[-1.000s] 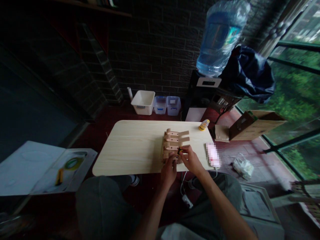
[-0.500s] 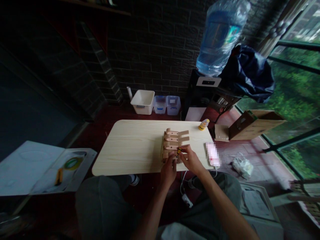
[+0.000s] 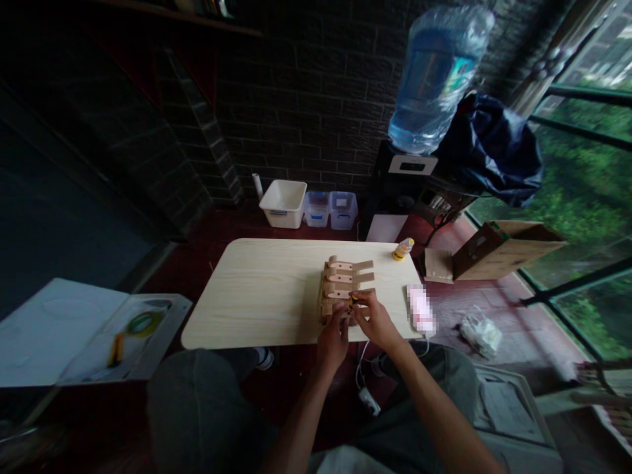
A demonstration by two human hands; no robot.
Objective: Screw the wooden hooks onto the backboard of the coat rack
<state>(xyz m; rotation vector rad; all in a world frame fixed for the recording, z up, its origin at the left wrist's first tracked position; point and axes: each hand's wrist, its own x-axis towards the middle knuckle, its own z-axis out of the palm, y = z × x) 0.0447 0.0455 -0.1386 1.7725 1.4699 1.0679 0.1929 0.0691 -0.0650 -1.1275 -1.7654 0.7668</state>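
Observation:
On the table point(image 3: 266, 289) lies a wooden assembly point(image 3: 340, 278), with several slats sticking out to its right and rounded upright ends on its left. My left hand point(image 3: 332, 341) is at its near end, fingers closed against the wood; exactly which part they pinch is hidden. My right hand point(image 3: 378, 324) is closed round a small yellow-and-black tool point(image 3: 353, 300), held over the near part of the assembly. The tool's tip is too small to make out. Both hands work close together, fingertips almost touching.
A small yellow-capped bottle point(image 3: 403, 249) stands at the table's far right corner. A pink blurred device point(image 3: 421, 308) with a white cable lies at the right edge. An open white case point(image 3: 148, 336) is at left. Bins point(image 3: 283, 204) and a water dispenser point(image 3: 412, 164) stand behind.
The whole view has shifted down slightly. Both hands stay at the near part of the wooden assembly, and the yellow-and-black tool has barely moved.

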